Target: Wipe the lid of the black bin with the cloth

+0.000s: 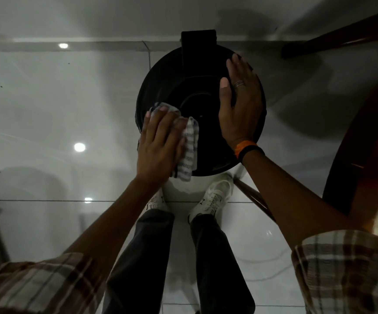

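Head view, looking straight down. The black bin's round lid (197,91) is seen just above centre frame, standing on a glossy pale tiled floor (47,98); a dark hinge block (198,39) sticks out at the lid's 12 o'clock.

The left hand (160,143) is laid flat, fingers spread, on the lid's rim at approx. 8 o'clock, pressed onto the cloth (189,150). The cloth, white w/ dark stripes, is pinned under the palm rather than gripped; one end pokes out past the fingertips, the other hangs over the rim at approx. 6–7 o'clock.

The right hand (240,103) is spread open, palm down, on the lid at approx. 3 o'clock; nothing is held in it. A ring is worn on one finger, and orange and black bands (248,150) at the wrist.

White shoes (215,200) and dark trousers are seen below the bin at 6 o'clock. Dark wood furniture (364,143), prob. a chair or table, the light being poor, is seen at frame 3 o'clock.
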